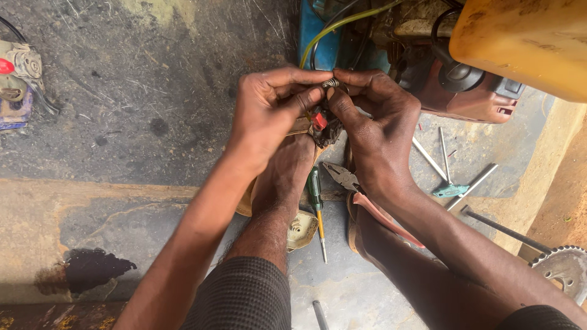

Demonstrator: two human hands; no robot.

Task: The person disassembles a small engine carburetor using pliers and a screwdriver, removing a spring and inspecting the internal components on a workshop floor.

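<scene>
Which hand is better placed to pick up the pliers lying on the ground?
Probably the right hand. The pliers lie just below its wrist, while the left hand sits farther off. Both hands pinch a small metal spring, so one must let go first.

Left hand (269, 116): pinched a small metal spring (330, 82) from the left.
Right hand (373, 122): met it fingertip to fingertip on the spring.
Below: green-handled screwdriver (315, 198) and pliers (345, 178) lay on the concrete floor (122, 122).
</scene>
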